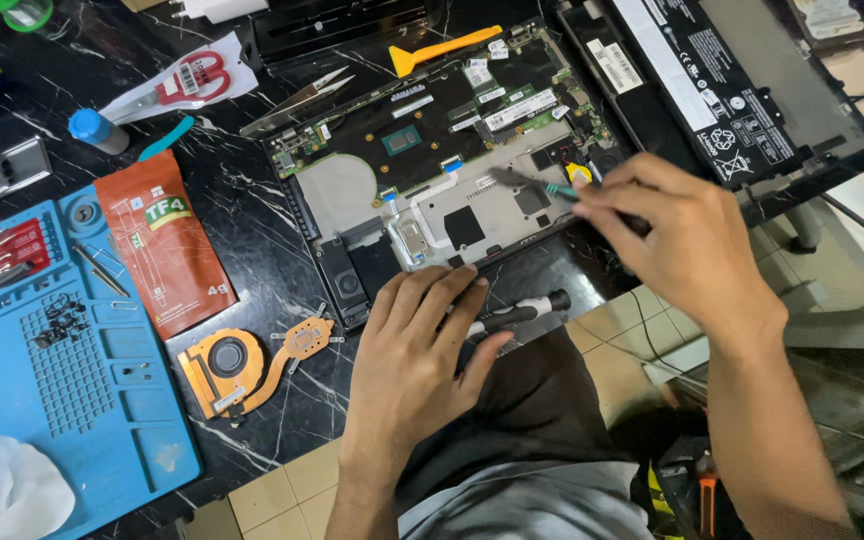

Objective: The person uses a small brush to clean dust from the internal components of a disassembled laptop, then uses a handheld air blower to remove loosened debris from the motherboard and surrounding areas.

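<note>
Gripping tweezers [527,183] over laptop board [452,120]

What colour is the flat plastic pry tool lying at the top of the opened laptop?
The pry tool is orange-yellow, seen clearly in the head view.

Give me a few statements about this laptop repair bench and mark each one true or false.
1. The left hand rests on a black screwdriver. True.
2. The right hand holds a yellow pry tool. False: the yellow pry tool lies alone beyond the open laptop.
3. The copper fan and heatsink is mounted in the laptop. False: it lies on the table.
4. Loose screws sit on the blue mat. True.
</note>
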